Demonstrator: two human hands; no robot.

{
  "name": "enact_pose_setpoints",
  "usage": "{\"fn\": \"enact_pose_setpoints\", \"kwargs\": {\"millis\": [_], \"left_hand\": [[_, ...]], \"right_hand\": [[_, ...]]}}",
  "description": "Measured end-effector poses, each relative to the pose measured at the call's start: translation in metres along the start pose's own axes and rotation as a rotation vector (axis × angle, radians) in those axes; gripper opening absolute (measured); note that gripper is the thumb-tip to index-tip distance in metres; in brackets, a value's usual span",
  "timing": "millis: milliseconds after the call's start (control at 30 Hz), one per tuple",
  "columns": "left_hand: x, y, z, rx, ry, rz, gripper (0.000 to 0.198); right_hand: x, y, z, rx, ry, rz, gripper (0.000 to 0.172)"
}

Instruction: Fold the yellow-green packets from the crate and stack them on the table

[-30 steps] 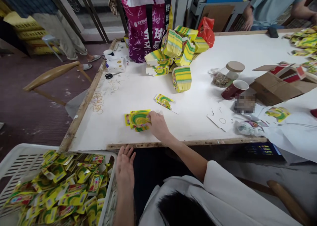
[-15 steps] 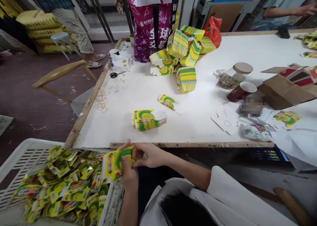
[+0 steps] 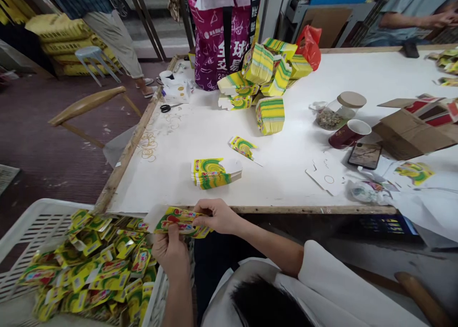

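Between my two hands is a yellow-and-green printed carton (image 3: 179,220), held up over the table's front edge. My left hand (image 3: 173,250) grips it from below at its left part, thumb on the printed face. Pinched on the carton's right end are the fingers of my right hand (image 3: 214,216). Just beyond, a stack of flat cartons (image 3: 213,173) lies on the white table. A single flat carton (image 3: 243,147) rests farther back. Below and left, a white plastic basket (image 3: 46,212) holds a heap of yellow-green cartons (image 3: 103,269).
Bundled cartons (image 3: 270,114) are piled by a purple bag (image 3: 211,40). Scissors (image 3: 166,108) and rubber bands (image 3: 147,145) lie at left. To the right are a jar (image 3: 334,114), a cup (image 3: 348,133), a phone (image 3: 365,155) and a cardboard box (image 3: 411,131). Another person (image 3: 411,21) sits opposite.
The carton has turned in my hands, so a face with lettering now shows. My left hand has moved left and down a little; my right hand has shifted right and up.
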State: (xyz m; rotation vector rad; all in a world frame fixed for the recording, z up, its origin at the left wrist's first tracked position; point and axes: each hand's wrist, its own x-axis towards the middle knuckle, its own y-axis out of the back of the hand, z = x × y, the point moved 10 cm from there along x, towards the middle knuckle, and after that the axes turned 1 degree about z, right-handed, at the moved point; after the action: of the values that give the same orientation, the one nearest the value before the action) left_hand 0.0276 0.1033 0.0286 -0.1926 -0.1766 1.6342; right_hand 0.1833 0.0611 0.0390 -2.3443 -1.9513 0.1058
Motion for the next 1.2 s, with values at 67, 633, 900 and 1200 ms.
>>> {"fn": "enact_pose_setpoints", "kwargs": {"millis": [67,633,900,1200], "left_hand": [[0.005,0.004,0.003,0.031,0.001,-0.007,0.032],[-0.023,-0.042,0.020,0.798,-0.416,-0.495,0.085],[-0.051,-0.065,0.037,0.748,-0.726,-0.649,0.076],[-0.043,-0.065,0.028,0.747,-0.669,-0.723,0.055]], "right_hand": [[0.001,0.013,-0.010,-0.118,0.070,0.043,0.030],[-0.012,0.022,-0.025,0.071,0.092,0.189,0.086],[-0.017,-0.029,0.015,0.605,-0.290,-0.313,0.065],[-0.018,-0.019,-0.004,0.167,-0.022,-0.195,0.089]]}}
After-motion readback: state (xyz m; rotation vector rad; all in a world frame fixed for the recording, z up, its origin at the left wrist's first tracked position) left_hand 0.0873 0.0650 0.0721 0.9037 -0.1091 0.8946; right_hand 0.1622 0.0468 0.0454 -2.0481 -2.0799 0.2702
